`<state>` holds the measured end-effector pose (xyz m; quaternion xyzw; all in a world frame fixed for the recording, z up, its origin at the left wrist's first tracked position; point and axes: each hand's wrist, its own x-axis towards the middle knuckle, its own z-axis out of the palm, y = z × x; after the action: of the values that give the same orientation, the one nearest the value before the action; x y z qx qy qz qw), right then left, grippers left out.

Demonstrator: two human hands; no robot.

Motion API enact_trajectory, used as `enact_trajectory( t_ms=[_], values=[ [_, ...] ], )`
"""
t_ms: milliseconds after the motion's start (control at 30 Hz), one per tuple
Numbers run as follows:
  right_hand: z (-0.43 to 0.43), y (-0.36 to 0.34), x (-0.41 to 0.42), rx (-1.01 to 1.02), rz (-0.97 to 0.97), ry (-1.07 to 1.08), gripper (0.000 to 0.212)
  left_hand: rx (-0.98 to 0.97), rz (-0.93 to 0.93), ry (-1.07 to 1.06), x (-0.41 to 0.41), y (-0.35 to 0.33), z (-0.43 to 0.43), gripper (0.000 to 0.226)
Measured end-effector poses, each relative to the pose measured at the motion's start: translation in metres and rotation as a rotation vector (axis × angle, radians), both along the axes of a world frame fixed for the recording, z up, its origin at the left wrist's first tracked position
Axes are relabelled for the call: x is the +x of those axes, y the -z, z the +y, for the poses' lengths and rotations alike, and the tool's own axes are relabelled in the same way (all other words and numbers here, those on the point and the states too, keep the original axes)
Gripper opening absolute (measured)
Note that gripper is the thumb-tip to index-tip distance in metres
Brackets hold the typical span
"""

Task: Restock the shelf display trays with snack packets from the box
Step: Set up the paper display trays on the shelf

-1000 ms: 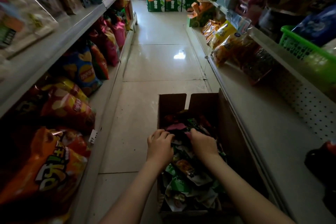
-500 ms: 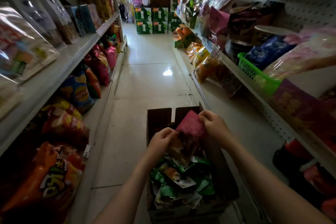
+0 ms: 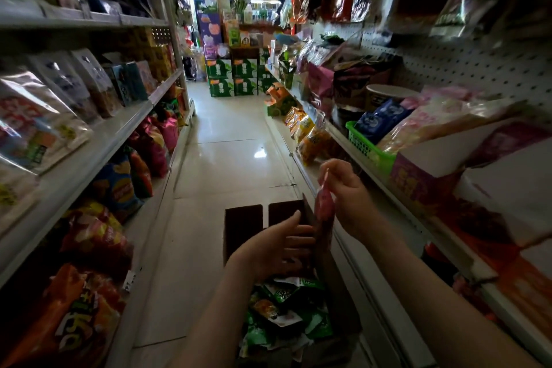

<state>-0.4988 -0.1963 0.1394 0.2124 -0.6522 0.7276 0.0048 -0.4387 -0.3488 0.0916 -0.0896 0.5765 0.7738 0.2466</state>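
Over the box (image 3: 243,227): right hand (image 3: 348,193) pinches pink packet (image 3: 324,206) by its top, hanging down; left hand (image 3: 273,243) open, fingers straight, just beside its lower end; loose packets (image 3: 286,308) lie in box below both hands.

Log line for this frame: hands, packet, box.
phase: pick | right hand: pinches pink packet, held above box | left hand: open, by packet's lower end | box: open, packets inside

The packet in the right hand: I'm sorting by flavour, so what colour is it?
Pink packet, pinched by the right hand; head view.
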Motion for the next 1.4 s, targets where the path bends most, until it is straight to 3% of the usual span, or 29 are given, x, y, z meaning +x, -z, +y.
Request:
enact_trajectory(
  t_ms=[67, 167, 300, 433, 533, 667, 733, 900, 1000, 1133, 1300, 1400],
  values=[
    [0.002, -0.008, 0.003, -0.064, -0.027, -0.112, 0.029, -0.006, 0.158, 0.026, 0.000, -0.011, 0.013, 0.055],
    [0.007, -0.015, 0.005, -0.143, -0.075, -0.196, 0.011, 0.125, 0.275, -0.040, 0.000, -0.022, 0.026, 0.046],
    [0.023, -0.016, 0.000, -0.184, -0.237, -0.257, 0.025, -0.203, 0.396, -0.215, -0.002, -0.025, 0.030, 0.031],
    [0.035, -0.019, -0.001, 0.078, -0.430, -0.285, 0.055, -0.390, 0.501, -0.298, -0.001, -0.027, 0.024, 0.020],
    [0.036, -0.026, 0.002, 0.312, -0.367, -0.275, 0.055, -0.393, 0.521, -0.328, 0.001, -0.031, 0.020, 0.018],
    [0.029, -0.039, 0.004, 0.517, -0.207, -0.152, 0.025, -0.478, 0.532, -0.325, 0.001, -0.037, 0.017, 0.024],
    [0.026, -0.045, 0.005, 0.560, -0.146, -0.068, 0.018, -0.459, 0.553, -0.340, 0.001, -0.044, 0.018, 0.024],
    [0.030, -0.059, 0.000, 0.531, -0.126, 0.074, 0.022, -0.377, 0.548, -0.313, -0.007, -0.063, 0.020, 0.026],
    [0.031, -0.070, -0.004, 0.556, -0.134, 0.133, 0.024, -0.492, 0.615, -0.302, -0.017, -0.074, 0.020, 0.020],
    [0.040, -0.108, -0.016, 0.708, 0.091, 0.311, 0.020, -0.758, 0.757, -0.466, -0.041, -0.110, 0.040, 0.016],
    [0.088, -0.141, -0.031, 0.892, 0.270, 0.554, 0.020, -0.874, 0.928, -0.471, -0.071, -0.144, 0.099, 0.011],
    [0.134, -0.160, -0.045, 0.946, 0.239, 0.739, 0.023, -0.889, 0.980, -0.406, -0.084, -0.157, 0.131, 0.013]
  ],
)
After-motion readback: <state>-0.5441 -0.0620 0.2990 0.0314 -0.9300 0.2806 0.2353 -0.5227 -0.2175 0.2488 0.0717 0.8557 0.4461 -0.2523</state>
